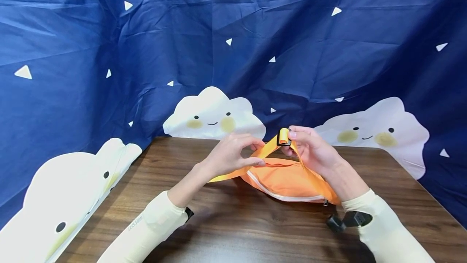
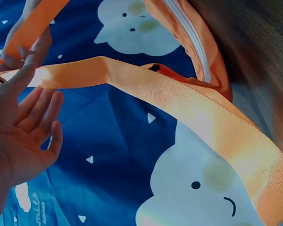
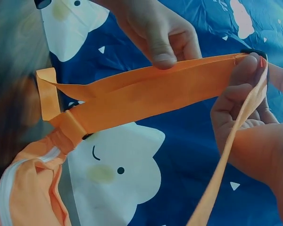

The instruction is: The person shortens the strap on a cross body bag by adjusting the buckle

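Note:
An orange waist bag (image 1: 284,180) with a white zipper lies on the table, its yellow-orange strap (image 2: 179,99) raised above it. My right hand (image 1: 310,145) pinches the strap at a black slider buckle (image 1: 284,137), where the webbing loops through the frame. To its left, my left hand (image 1: 233,151) is around the strap, thumb and forefinger apart on either side of it. Relaxed fingers (image 2: 40,113) extend below the webbing in the left wrist view. The right wrist view has the left thumb (image 3: 164,59) right at the strap's upper edge.
The dark wooden table (image 1: 233,230) ends at a blue cloth backdrop (image 1: 237,64) printed with clouds and white triangles. A zipper pull (image 1: 326,202) hangs at the bag's front right. A black wrist camera (image 1: 350,220) sits on the right sleeve.

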Action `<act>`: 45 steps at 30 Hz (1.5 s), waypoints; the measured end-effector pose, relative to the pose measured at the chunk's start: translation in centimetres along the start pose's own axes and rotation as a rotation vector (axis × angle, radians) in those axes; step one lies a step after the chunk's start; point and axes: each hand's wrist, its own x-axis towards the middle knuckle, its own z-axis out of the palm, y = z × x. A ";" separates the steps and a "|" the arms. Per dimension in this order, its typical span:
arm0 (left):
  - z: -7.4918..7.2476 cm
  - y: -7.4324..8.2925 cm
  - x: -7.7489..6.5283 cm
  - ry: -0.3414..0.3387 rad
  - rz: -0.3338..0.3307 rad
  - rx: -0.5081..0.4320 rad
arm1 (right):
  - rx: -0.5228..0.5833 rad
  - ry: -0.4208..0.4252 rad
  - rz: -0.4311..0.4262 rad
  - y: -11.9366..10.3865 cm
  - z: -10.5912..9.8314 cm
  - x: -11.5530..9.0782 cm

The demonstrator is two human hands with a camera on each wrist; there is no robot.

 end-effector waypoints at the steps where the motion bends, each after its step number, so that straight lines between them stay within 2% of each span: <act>1: 0.0 -0.1 0.0 -0.006 -0.002 0.003 | -0.005 0.000 -0.008 -0.1 0.0 0.0; 8: -0.3 -0.4 0.0 -0.046 -0.043 0.055 | -0.018 0.008 -0.002 -0.2 -0.2 0.1; 12: -0.4 -0.5 -0.1 -0.050 -0.048 0.048 | -0.113 0.009 0.013 0.2 0.0 0.2; 15: -0.3 -0.4 -0.1 -0.029 -0.015 -0.003 | -0.241 -0.011 0.022 0.4 0.2 0.3; 18: -0.2 -0.1 0.1 0.009 0.056 -0.042 | -0.340 -0.046 0.024 0.6 0.5 0.4; 21: -0.1 0.2 0.3 0.046 0.120 -0.066 | -0.383 -0.067 0.016 0.7 0.6 0.4; 23: -0.1 0.4 0.3 0.065 0.140 -0.072 | -0.403 -0.087 0.015 0.8 0.5 0.4; 26: -0.1 0.5 0.2 0.085 0.138 -0.077 | -0.403 -0.134 0.038 0.9 0.2 0.4; 29: -0.2 0.6 0.2 0.104 0.125 -0.083 | -0.348 -0.179 0.085 1.0 -0.5 0.3; 34: -0.3 0.6 0.3 0.108 0.120 -0.112 | -0.252 -0.191 0.146 1.1 -1.5 0.1; 41: -0.2 0.4 0.3 0.082 0.133 -0.150 | -0.366 -0.174 0.126 1.2 -1.1 0.2; 45: -0.1 0.4 0.3 0.051 0.128 -0.192 | -0.390 -0.171 0.117 1.4 -0.7 0.4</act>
